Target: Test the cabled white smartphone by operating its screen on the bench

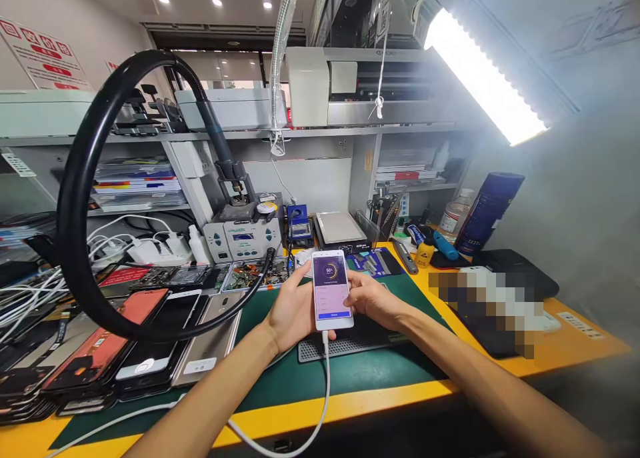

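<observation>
the phone (pixel 330 291) is held up over the near middle of the green mat (pixel 380 375), in front of a black pad (pixel 370 338) that lies on the mat. the left hand (pixel 295 305) is cupped round the phone from its left side and behind, thumb up along the edge, fingertips showing below the bottom end. the right hand (pixel 375 295) is half curled at the phone's right edge, its thumb tip over the lower part of the screen – whether it presses or grips there, i cannot tell.

as for progress: the white cable (pixel 327 378) is in the phone's bottom end, running down past the mat's near edge, and the phone is powered on. the screen has a round dial reading about 50, a list under it and a blue bar at the foot. the list is too small to read, so i cannot say what has been checked. i would judge this a middle stage – getting connected and lit is done, while going through the screen, unplugging and setting down are not.

other phones (pixel 155 351) lie at the mat's left end, and the station (pixel 243 241) stands beyond its far edge, untouched.
</observation>
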Demonstrator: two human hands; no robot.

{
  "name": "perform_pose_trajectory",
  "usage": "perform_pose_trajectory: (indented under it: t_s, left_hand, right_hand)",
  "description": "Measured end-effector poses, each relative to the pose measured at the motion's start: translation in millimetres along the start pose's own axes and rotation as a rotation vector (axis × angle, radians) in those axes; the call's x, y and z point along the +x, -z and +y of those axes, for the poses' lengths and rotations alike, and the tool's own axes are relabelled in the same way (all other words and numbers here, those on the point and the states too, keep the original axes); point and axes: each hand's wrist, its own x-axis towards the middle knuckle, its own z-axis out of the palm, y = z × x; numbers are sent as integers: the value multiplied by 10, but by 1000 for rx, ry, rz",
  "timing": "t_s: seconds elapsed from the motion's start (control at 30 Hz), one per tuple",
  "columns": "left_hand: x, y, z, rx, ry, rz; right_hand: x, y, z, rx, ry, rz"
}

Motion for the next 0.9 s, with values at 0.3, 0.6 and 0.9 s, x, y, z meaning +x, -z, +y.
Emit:
perform_pose_trajectory:
  t_s: [0.3,0.6,0.9]
  left_hand:
    - [5,-14,8,19,6,-21]
    - [10,7,8,26,-1,-76]
    - [-3,3,2,5,15,-19]
  right_hand:
    - [11,11,18,24,-10,19]
    - [17,19,32,59,-18,20]
    - [3,1,-6,100,-64,22]
